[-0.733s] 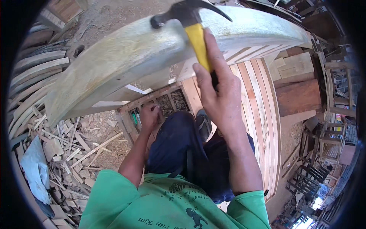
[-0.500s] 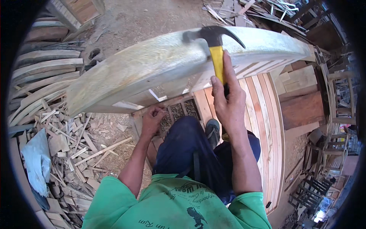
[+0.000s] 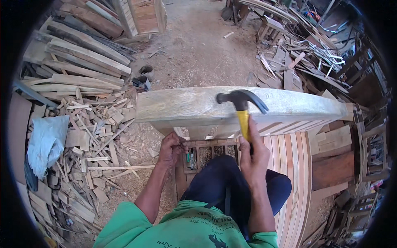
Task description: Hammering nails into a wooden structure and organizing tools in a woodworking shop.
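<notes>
My right hand (image 3: 253,159) grips a claw hammer (image 3: 243,120) with a black head and yellow handle, held up over a long, pale, curved wooden piece (image 3: 173,103) standing on edge. My left hand (image 3: 170,151) is closed at the near lower side of that piece, fingertips pinched; whether a small item is between them, I cannot make out. Below it lies a slotted wooden frame (image 3: 211,142) with a green tool (image 3: 190,158) in one opening. Pale planks (image 3: 291,173) form a deck to the right of my dark-trousered knees.
Offcuts (image 3: 103,144) pile at the left beside a pale plastic sack (image 3: 47,144). Timber lengths (image 3: 84,53) are stacked at upper left by a wooden panel (image 3: 142,16). Scrap wood (image 3: 302,62) heaps at upper right. Dirt floor (image 3: 198,49) with shavings lies beyond the curved piece.
The view has tilted up, so the curved piece sits lower and more floor shows. The hammer is lower in the picture. My left hand has shifted up against the piece's lower side.
</notes>
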{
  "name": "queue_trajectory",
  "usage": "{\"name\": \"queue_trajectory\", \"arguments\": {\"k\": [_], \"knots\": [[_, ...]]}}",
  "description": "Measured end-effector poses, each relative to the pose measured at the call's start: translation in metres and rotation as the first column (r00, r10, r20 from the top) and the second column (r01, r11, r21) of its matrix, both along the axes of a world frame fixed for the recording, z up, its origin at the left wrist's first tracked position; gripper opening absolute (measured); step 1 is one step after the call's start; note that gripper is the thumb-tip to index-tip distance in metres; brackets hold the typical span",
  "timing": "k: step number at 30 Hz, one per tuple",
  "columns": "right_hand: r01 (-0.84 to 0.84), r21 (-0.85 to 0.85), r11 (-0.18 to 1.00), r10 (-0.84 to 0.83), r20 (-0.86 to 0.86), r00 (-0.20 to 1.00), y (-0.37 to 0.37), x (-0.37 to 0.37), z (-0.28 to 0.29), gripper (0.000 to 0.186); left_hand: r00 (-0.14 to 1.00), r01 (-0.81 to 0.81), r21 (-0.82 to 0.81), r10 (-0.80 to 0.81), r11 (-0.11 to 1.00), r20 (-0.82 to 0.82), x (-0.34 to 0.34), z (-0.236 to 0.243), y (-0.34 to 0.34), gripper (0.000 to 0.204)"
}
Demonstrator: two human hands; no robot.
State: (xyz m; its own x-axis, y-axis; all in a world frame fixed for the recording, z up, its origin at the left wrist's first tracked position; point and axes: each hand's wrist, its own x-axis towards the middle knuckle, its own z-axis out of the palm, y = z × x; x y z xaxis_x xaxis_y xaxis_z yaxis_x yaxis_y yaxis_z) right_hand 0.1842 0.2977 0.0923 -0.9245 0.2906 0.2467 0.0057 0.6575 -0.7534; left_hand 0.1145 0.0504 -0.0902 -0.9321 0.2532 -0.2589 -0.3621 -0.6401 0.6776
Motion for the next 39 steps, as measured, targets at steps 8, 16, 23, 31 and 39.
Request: {"name": "queue_trajectory", "arguments": {"k": [8,16,23,31,39], "knots": [[-0.266,0.218,0.939,0.339,-0.452,0.825,-0.066,-0.033,0.035,0.063,0.641,-0.098,-0.991,-0.768,-0.090,0.007,0.035,-0.050,-0.041,0.026],[-0.370,0.464,0.805,0.382,0.073,0.921,-0.071,-0.039,0.000,0.070,0.757,0.264,-0.897,-0.653,0.356,-0.037,0.106,-0.117,0.008,0.026],[-0.369,0.144,0.918,0.394,-0.264,0.880,-0.095,-0.043,0.044,0.064,0.971,0.235,-0.487,-0.221,0.841,0.086,0.140,-0.140,0.033,0.017],[-0.479,0.476,0.737,0.386,0.284,0.878,-0.110,-0.082,0.034,0.066,0.930,-0.014,-0.169,0.075,0.985,0.359,0.095,-0.106,0.000,0.010],[-0.263,0.398,0.879,0.236,0.116,0.965,-0.064,-0.036,0.029,0.070,0.867,-0.457,-0.282,0.493,0.843,0.069,0.001,0.033,-0.112,0.011]]}}
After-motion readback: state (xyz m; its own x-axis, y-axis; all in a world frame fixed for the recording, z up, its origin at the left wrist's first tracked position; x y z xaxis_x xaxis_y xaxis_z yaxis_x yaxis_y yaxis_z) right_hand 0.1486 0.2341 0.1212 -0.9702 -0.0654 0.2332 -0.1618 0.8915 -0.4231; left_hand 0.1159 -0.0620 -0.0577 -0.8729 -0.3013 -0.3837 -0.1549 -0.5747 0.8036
